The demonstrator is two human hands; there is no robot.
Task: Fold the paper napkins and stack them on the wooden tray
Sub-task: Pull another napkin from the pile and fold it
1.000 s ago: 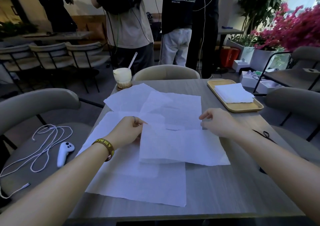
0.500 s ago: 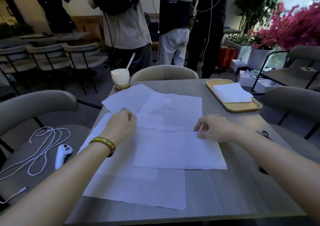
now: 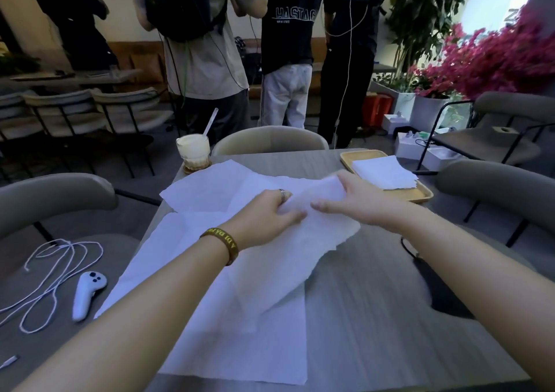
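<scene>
A white paper napkin (image 3: 303,241) is lifted off the table and bends in the air at the table's middle. My left hand (image 3: 267,214) grips its left part, and my right hand (image 3: 360,199) holds its far right corner. Both hands are close together. Under it several unfolded white napkins (image 3: 246,340) lie spread flat across the left half of the table. At the far right stands the wooden tray (image 3: 420,194) with a stack of folded napkins (image 3: 384,171) on it.
A glass of iced drink (image 3: 193,151) with a straw stands at the table's far left corner. A black object (image 3: 444,298) lies at the right edge. On the chair to the left lie a white controller (image 3: 87,294) and white cable (image 3: 54,274). People stand beyond the table.
Both hands have come together and lifted the top napkin, which lay flat before. The right hand moved up and left with its corner. The view has tilted upward.
</scene>
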